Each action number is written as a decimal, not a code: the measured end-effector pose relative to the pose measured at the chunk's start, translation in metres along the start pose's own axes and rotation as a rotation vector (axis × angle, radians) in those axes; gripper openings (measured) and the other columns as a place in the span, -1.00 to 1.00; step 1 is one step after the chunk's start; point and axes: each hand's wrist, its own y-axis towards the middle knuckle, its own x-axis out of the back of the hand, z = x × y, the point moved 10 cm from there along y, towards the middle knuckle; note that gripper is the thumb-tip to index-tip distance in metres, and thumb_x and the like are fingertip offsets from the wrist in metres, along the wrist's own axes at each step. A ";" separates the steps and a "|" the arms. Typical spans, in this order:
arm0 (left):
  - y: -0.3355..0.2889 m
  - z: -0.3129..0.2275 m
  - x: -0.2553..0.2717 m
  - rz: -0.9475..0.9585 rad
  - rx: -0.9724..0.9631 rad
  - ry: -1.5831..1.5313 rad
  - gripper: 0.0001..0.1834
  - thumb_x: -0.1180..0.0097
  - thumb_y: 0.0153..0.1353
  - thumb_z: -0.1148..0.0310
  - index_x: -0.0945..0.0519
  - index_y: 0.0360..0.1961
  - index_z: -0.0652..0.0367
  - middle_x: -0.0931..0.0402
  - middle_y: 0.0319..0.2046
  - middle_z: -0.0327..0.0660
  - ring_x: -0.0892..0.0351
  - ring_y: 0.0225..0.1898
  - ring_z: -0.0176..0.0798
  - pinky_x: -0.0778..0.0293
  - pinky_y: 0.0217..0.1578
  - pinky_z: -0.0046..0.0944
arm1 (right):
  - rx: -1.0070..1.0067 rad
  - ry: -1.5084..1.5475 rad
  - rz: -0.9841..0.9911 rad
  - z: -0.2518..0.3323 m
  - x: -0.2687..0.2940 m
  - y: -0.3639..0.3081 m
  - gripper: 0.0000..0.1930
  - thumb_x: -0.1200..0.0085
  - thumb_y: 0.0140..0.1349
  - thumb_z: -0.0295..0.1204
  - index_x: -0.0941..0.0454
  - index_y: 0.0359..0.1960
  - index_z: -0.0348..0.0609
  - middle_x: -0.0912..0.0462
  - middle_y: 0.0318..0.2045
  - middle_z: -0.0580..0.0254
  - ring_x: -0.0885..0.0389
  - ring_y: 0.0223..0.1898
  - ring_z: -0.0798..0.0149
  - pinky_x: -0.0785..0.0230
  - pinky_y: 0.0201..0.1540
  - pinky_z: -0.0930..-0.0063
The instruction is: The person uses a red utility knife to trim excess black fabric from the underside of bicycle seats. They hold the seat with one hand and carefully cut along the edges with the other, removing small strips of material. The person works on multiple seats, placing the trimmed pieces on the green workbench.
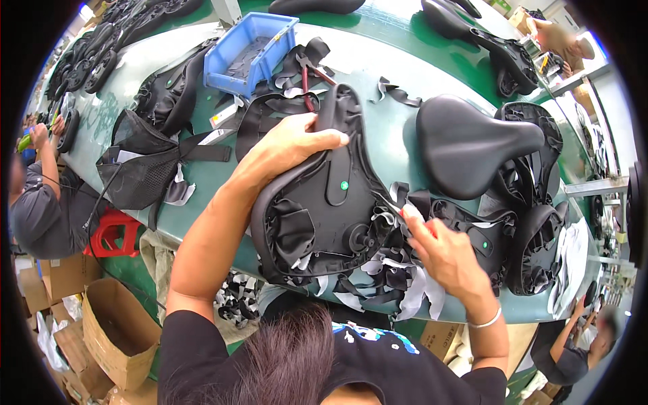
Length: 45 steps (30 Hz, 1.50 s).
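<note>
An upturned black bicycle saddle (345, 214) lies before me, its underside facing up and its cover edges gathered in folds along the rim. My left hand (287, 147) is closed on the saddle near its narrow nose, thumb pressed on the underside. Closed around red-handled scissors (387, 203), my right hand (451, 260) is at the saddle's right edge, with the blades against the cover material there. Part of the handles is hidden by my fingers. Black and white fabric scraps (398, 280) lie below the blades, along the table's near edge.
A blue bin (280, 44) with dark pieces stands at the back, near red-handled pliers (306, 79). Finished-side-up, a black saddle (459, 145) rests at right among upturned ones. A black mesh bag (138, 158) lies left. Other people work at both sides; a cardboard box (111, 337) sits lower left.
</note>
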 end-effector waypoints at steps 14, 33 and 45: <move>-0.093 0.066 0.025 -0.464 -0.051 -0.418 -0.51 -0.22 0.10 0.20 -0.46 -0.09 0.40 -0.52 -0.29 -0.15 -0.50 -0.32 -0.37 -0.45 -0.27 -0.36 | -0.391 0.571 -0.386 0.009 -0.013 -0.076 -0.43 -0.09 0.19 -0.59 -0.22 0.25 -0.27 -0.47 0.10 -0.16 -0.62 -0.03 0.09 -0.51 -0.07 0.39; -0.053 0.016 -0.029 0.011 -0.306 1.031 -0.62 0.08 0.32 0.08 -0.53 -0.17 0.21 -0.55 -0.29 -0.01 -0.55 -0.21 0.01 -0.40 -0.18 -0.05 | 0.009 0.202 -0.160 0.030 0.016 -0.003 -0.46 -0.27 0.05 -0.40 -0.48 0.14 -0.03 -0.51 -0.53 0.27 -0.44 -0.62 0.26 -0.30 -0.57 0.41; -0.071 -0.029 -0.090 -0.161 -0.763 0.906 -0.66 -0.26 0.01 0.06 -0.59 -0.56 0.15 -0.48 -0.47 -0.23 -0.42 -0.27 -0.19 -0.22 -0.22 -0.13 | -0.533 0.753 -0.396 -0.014 0.009 -0.009 -0.45 -0.10 0.23 -0.46 -0.25 0.26 -0.21 -0.58 -0.37 0.19 -0.42 -0.59 0.52 -0.36 -0.51 0.56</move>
